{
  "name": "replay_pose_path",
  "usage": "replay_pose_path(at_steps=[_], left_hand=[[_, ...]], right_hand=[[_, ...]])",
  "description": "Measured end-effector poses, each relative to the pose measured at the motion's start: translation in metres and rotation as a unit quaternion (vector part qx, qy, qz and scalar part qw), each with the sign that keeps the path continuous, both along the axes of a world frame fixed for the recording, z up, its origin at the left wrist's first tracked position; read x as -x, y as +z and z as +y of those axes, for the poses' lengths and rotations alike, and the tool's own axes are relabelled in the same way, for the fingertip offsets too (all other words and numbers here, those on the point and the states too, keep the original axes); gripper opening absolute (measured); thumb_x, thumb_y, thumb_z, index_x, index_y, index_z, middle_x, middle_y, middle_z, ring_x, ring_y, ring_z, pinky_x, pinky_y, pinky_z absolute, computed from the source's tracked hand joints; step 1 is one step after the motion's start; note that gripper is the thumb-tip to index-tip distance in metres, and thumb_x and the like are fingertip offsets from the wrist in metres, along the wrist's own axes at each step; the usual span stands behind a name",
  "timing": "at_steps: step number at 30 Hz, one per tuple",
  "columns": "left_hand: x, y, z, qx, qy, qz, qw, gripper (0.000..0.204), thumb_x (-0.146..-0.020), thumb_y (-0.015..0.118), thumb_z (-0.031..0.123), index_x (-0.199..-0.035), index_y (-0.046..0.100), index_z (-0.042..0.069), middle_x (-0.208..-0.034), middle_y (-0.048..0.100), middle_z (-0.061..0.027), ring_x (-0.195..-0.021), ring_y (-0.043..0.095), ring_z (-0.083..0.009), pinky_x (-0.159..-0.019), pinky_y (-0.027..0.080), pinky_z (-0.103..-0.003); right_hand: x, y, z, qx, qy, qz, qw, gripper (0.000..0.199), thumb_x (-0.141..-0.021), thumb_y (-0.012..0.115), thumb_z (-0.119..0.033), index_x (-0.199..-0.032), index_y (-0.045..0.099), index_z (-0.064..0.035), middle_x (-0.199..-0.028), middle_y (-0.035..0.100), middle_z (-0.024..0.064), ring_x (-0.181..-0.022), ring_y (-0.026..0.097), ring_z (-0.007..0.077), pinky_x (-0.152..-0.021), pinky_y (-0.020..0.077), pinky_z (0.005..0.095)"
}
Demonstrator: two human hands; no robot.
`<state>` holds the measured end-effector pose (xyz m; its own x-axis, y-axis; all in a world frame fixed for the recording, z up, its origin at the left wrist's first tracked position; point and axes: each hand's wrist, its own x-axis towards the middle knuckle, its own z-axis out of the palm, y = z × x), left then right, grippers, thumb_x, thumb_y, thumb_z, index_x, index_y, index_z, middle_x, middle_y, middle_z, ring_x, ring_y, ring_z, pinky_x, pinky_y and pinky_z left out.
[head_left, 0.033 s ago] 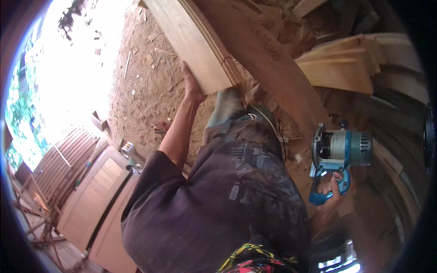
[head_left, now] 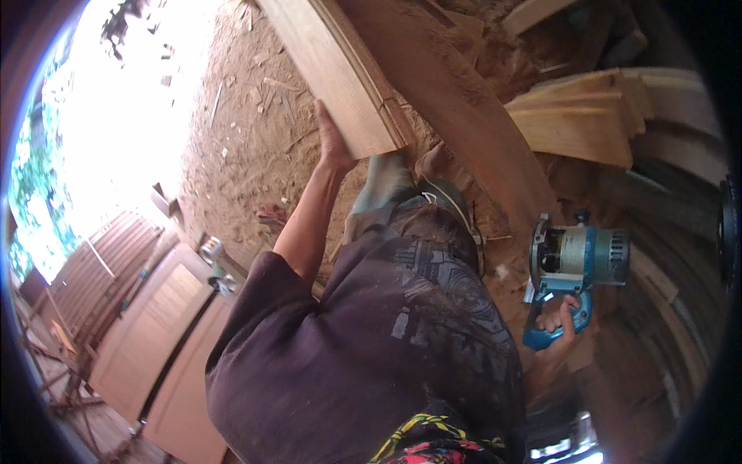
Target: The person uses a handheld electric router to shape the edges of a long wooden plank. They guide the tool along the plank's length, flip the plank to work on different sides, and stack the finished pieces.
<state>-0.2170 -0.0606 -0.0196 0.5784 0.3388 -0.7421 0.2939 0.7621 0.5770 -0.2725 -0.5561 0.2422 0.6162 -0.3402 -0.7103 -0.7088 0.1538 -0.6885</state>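
Observation:
My left hand (head_left: 334, 145) grips the near end of a long pale wooden board (head_left: 328, 73) at its left edge. One digit lies along the edge; the other fingers are hidden beneath the wood. The board slants away to the upper left, and grooves run along its right edge. Out to the right, my right hand (head_left: 563, 317) is wrapped round the blue handle of a router (head_left: 573, 251). The router is tilted on its side, its round base facing left, well apart from the board.
A wide, dusty plank (head_left: 464, 116) slants just right of the board. Several cut boards (head_left: 576, 116) are stacked at the right. Panelled wooden doors (head_left: 151, 329) lie at lower left, with another power tool (head_left: 220, 271) beside them. Wood scraps litter the sandy ground (head_left: 232, 166).
The whole view has shifted slightly. Both hands keep their holds on the board and the router, with little other visible change.

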Motion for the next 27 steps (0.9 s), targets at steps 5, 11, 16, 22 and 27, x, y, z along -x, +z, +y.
replay_pose_path(at_steps=[5,11,16,22,27], left_hand=[[-0.006,0.009,-0.005,0.114,-0.017,-0.094,0.989,0.111,-0.088,0.03,0.099,-0.155,0.048,0.013,-0.142,0.061,-0.0157,-0.128,0.063,-0.0329,-0.105,0.056,-0.057],[0.003,0.014,-0.007,0.209,0.024,-0.12,0.97,0.07,-0.094,0.046,0.081,-0.11,0.06,0.015,-0.089,0.062,-0.0082,-0.079,0.062,-0.0269,-0.071,0.055,-0.046],[0.011,-0.005,0.0,0.367,0.04,-0.211,0.905,0.061,-0.094,0.049,0.074,-0.107,0.056,0.015,-0.089,0.059,-0.0086,-0.077,0.059,-0.0279,-0.069,0.052,-0.047],[0.009,0.021,0.003,0.232,0.059,-0.033,0.97,0.083,-0.09,0.047,0.091,-0.11,0.067,0.013,-0.088,0.064,-0.0115,-0.077,0.063,-0.0308,-0.072,0.058,-0.05],[0.037,-0.012,0.035,0.087,-0.012,-0.033,0.996,0.112,-0.092,0.037,0.093,-0.164,0.036,0.008,-0.155,0.055,-0.0198,-0.135,0.061,-0.0383,-0.11,0.053,-0.057]], right_hand=[[0.009,-0.006,-0.018,-0.036,-0.06,0.029,0.997,0.019,-0.105,0.068,-0.016,-0.122,0.064,-0.0122,-0.071,0.045,-0.0049,-0.056,0.046,0.0088,-0.052,0.0442,0.0287],[0.008,0.004,0.003,0.032,-0.049,0.023,0.998,0.021,-0.103,0.072,-0.024,-0.121,0.064,-0.0187,-0.074,0.049,-0.0062,-0.057,0.049,0.0089,-0.053,0.0456,0.0302],[0.008,0.007,0.01,0.03,-0.036,0.029,0.998,0.022,-0.103,0.072,-0.027,-0.122,0.063,-0.0202,-0.074,0.05,-0.0073,-0.057,0.05,0.0077,-0.054,0.0458,0.0311],[0.013,0.004,0.019,0.029,-0.066,-0.004,0.997,0.024,-0.101,0.074,-0.024,-0.12,0.064,-0.0139,-0.075,0.049,-0.0057,-0.06,0.049,0.0083,-0.054,0.0448,0.0292],[0.01,-0.006,0.011,-0.026,-0.088,-0.015,0.996,0.016,-0.102,0.072,-0.023,-0.114,0.062,-0.0172,-0.071,0.049,-0.0062,-0.055,0.048,0.008,-0.051,0.0439,0.029]])
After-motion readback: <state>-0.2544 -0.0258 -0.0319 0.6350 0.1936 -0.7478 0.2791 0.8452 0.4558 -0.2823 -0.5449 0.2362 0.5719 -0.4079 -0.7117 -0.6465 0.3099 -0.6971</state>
